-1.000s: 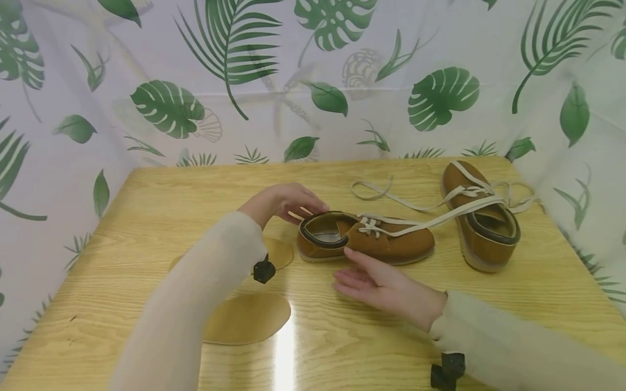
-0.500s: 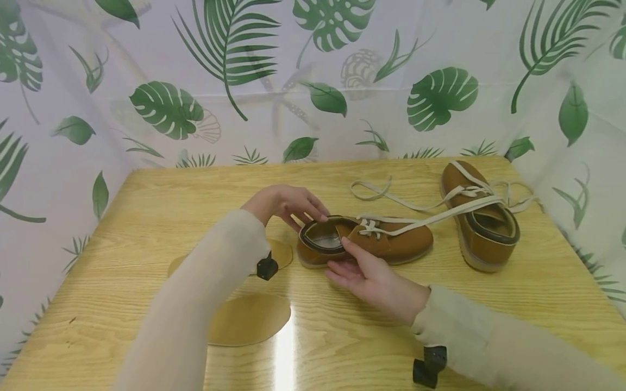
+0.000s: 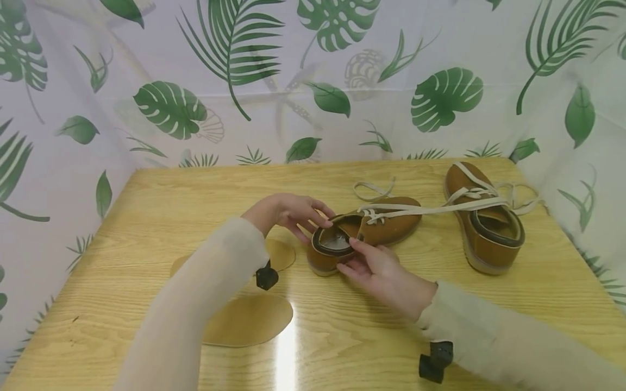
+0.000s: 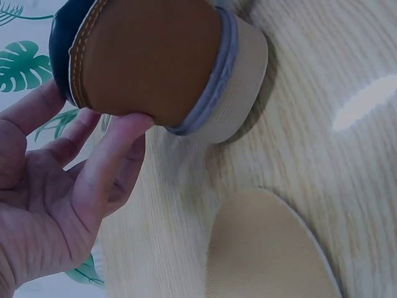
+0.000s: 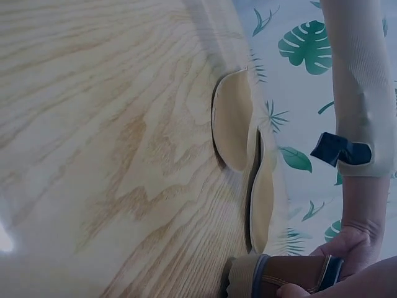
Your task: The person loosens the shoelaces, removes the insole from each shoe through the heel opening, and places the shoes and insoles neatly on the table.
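Note:
In the head view a brown lace-up shoe point(image 3: 396, 231) stands at mid-table, its toe pointing to the far right. My left hand point(image 3: 298, 212) holds its heel end, thumb against the back and fingers by the dark padded collar; the left wrist view shows this thumb on the shoe's heel point(image 4: 149, 62). From the near side my right hand point(image 3: 386, 274) grips the shoe, its thumb at the collar and its fingers low along the side. The matching shoe point(image 3: 496, 251) stands farther right. Cream laces point(image 3: 435, 209) stretch between the two shoes.
Two tan insoles lie left of the held shoe: a near insole point(image 3: 249, 323) and a far insole point(image 3: 282, 255), partly hidden by the left sleeve. A leaf-patterned cloth point(image 3: 293, 125) rises behind the wooden table point(image 3: 342, 347).
The right hand has closed in on the shoe's near side and taken hold. The shoe has turned, its toe swinging away from me and its heel shifting slightly right and nearer.

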Motion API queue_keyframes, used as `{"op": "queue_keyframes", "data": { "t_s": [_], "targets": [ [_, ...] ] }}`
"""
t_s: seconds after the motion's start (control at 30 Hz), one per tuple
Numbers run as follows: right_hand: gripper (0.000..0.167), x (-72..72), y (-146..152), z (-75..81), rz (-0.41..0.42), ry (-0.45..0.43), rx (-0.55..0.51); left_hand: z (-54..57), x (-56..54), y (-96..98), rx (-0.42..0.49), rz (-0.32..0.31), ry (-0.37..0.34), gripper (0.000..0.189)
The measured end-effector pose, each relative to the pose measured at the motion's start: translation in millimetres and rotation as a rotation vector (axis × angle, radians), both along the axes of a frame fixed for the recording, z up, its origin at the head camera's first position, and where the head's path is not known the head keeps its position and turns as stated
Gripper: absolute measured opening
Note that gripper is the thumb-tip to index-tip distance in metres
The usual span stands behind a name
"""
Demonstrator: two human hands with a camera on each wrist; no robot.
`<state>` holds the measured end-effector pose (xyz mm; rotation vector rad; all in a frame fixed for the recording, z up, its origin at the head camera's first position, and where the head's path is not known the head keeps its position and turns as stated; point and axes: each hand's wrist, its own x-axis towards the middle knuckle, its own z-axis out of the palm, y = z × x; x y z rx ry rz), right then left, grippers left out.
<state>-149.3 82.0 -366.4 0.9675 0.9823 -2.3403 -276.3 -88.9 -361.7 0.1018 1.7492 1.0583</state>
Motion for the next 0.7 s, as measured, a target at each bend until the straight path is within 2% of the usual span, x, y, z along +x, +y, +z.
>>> {"op": "queue_keyframes", "data": {
  "t_s": [0.13, 0.23, 0.5, 0.7],
  "targets": [
    [0.086, -0.3, 3.2, 0.8, 0.022, 0.027, 0.067, -2.0, 3.9, 0.8, 0.021, 0.027, -0.004, 0.047],
    [0.097, -3.1, 8.7, -3.6, 0.039, 0.023, 0.113, -2.7, 8.5, 2.4, 0.036, 0.044, -0.005, 0.048],
    [0.098, -14.7, 25.6, -19.2, 0.067, -0.009, 0.117, -3.6, 21.7, 9.0, 0.065, 0.124, -0.007, 0.051],
    [0.102, -15.9, 34.6, -14.0, 0.15, -0.01, 0.135, -4.7, 29.6, 12.0, 0.093, 0.17, -0.025, 0.05]
  ]
}}
